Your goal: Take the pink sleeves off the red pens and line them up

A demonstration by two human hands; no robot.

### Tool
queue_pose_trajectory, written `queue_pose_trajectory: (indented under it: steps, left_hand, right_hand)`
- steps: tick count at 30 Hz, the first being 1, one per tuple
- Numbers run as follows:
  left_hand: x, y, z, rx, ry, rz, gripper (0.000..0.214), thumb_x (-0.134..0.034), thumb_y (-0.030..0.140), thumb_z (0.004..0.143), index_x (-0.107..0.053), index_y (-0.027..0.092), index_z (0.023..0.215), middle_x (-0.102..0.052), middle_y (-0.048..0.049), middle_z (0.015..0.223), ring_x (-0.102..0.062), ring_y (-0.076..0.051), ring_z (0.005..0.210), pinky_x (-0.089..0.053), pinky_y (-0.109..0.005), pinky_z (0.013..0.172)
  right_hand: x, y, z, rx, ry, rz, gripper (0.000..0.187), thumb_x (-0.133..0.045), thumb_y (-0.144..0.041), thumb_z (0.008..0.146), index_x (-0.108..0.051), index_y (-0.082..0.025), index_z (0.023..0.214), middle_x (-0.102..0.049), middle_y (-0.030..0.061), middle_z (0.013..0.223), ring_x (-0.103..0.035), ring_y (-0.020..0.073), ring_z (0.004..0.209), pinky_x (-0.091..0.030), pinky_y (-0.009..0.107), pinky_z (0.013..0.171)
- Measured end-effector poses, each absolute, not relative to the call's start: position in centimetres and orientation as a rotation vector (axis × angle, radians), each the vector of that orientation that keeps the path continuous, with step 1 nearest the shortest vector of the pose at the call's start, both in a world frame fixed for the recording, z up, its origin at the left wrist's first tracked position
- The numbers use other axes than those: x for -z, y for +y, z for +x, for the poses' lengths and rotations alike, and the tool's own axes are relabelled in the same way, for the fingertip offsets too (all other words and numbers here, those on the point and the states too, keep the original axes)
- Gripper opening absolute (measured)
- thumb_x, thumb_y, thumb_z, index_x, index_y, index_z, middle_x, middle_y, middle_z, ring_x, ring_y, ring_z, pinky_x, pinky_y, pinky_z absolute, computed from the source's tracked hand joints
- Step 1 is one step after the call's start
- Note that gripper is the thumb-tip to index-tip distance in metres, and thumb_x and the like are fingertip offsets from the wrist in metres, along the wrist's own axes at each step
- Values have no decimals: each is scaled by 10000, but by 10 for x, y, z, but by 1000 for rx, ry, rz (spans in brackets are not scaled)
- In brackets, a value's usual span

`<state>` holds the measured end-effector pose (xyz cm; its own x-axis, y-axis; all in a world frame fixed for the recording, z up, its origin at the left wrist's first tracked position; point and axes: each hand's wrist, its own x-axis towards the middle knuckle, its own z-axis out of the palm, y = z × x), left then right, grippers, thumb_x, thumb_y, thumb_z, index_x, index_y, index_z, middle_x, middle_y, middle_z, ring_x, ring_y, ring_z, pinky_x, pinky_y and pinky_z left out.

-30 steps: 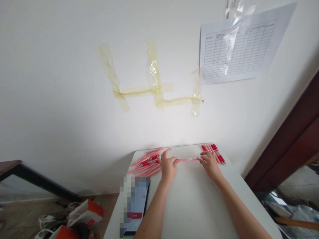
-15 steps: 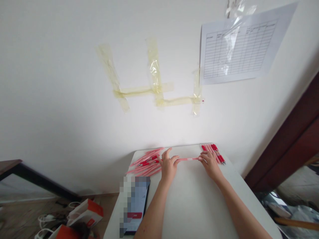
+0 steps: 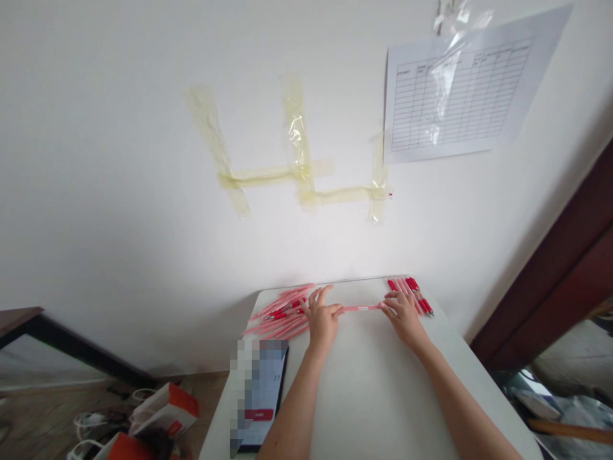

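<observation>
White-labelled pink stick [image 3: 361,308] is pinched at opposite ends by our left hand [image 3: 324,319] and right hand [image 3: 403,315], red pens [image 3: 424,304] lying just beside the latter.

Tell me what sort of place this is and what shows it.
Probably a makeshift indoor work corner: a white table against a wall, a printed grid sheet taped above, and red pens at the table's far right corner.

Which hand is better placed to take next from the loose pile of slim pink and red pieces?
The left hand, probably: it is close to that loose pile; the right hand is farther away. Both currently hold a slim pink white-labelled stick.
</observation>
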<state>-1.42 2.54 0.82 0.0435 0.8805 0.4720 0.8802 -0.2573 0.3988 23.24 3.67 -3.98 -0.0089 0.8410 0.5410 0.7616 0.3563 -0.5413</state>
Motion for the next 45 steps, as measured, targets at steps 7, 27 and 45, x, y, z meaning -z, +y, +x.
queue_pose_trajectory:
  steps: [7,27,45]
  left_hand:
    - [-7,24,-12,-1054,1931,2266,121,-705,250,858,-787,338,868,-542,12,1470,-407,-317,1387,-148,-739,1178]
    - [-1,27,-12,-1053,1864,2288,73,-721,290,845,-788,315,855,-536,-48,1432,-433,-341,1354,-155,-777,1152]
    - [-1,26,-11,-1092,1853,2276,68,-742,341,829,-791,341,876,-528,-31,1444,-417,-334,1362,-185,-751,1162]
  right_hand:
    - [40,37,232,-114,-1768,-1418,425,-435,-595,965,-730,-295,911,-639,82,1109,-530,298,1080,-434,511,991]
    - [44,41,233,-156,-1721,-1392,360,-479,-572,946,-711,-297,951,-629,87,1116,-525,311,1109,-426,539,997]
    - [35,39,230,-296,-1502,-1327,481,-580,-710,834,-731,-254,868,-649,111,1091,-551,327,1137,-397,592,1040]
